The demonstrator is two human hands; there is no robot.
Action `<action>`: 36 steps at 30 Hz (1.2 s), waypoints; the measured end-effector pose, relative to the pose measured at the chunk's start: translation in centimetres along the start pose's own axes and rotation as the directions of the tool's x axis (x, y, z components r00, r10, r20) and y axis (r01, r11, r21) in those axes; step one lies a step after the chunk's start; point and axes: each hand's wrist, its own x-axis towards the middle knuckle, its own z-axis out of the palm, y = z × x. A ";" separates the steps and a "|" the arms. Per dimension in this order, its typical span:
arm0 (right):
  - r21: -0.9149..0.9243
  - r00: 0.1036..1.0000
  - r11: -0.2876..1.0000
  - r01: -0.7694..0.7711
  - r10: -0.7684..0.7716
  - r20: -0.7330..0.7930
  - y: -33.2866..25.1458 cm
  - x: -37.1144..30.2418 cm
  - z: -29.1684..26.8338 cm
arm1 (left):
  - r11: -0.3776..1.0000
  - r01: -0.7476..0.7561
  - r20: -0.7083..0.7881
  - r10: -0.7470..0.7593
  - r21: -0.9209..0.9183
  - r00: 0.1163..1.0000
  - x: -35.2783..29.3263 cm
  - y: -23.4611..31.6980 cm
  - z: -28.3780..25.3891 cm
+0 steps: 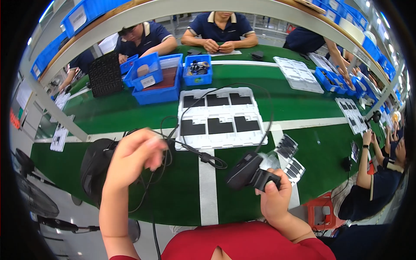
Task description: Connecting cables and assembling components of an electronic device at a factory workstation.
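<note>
My right hand (pixel 277 193) is closed on the clip end of a black webcam-shaped device (pixel 245 170), thumb toward me, above the near table edge. From the device a thin black cable (pixel 208 158) loops over a white tray (pixel 222 143) and back toward my left side. That tray holds several flat black L-shaped pieces (pixel 223 126) in its pockets. My left hand (pixel 136 151) is raised beside the cable, its fingers bent and smeared by motion; whether they touch the cable is unclear. Partly behind my left wrist lies a black bag (pixel 96 167).
Clear plastic film (pixel 269 161) and silvery sheets with black pieces (pixel 287 147) lie right of the tray. Blue bins (pixel 158 89) stand farther back on the green table (pixel 143 117). A shelf beam (pixel 216 4) crosses overhead. Co-workers sit opposite and at right; a red stool (pixel 323 213) is low right.
</note>
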 end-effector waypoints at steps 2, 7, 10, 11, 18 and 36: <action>-0.016 0.995 0.999 -0.046 0.045 -0.088 0.2 0.0 0.2 | 0.997 -0.022 -0.205 0.007 -0.073 0.979 -3.7 -2.2 -3.0; -0.074 0.999 0.997 -0.019 0.016 -0.045 0.2 -0.2 0.3 | 0.991 0.132 -0.676 -0.078 0.029 0.732 -8.5 -6.8 -9.6; -0.069 0.994 0.998 0.008 -0.016 -0.108 0.5 1.0 1.4 | 0.903 0.268 -0.765 0.097 0.337 0.636 -9.0 -8.0 -14.4; -0.068 0.995 0.998 -0.009 0.002 -0.104 0.4 1.3 2.1 | 0.802 0.293 -0.711 0.217 0.520 0.669 -8.6 -8.9 -15.9; -0.028 0.967 0.972 -0.231 0.233 0.102 1.4 2.2 3.9 | 0.084 0.454 -0.459 0.051 0.887 0.887 -4.8 -12.0 -23.1; -0.496 0.524 0.470 0.730 0.081 0.848 11.5 6.2 8.0 | 0.063 0.268 -0.275 0.201 0.961 0.940 -8.3 -14.4 -20.8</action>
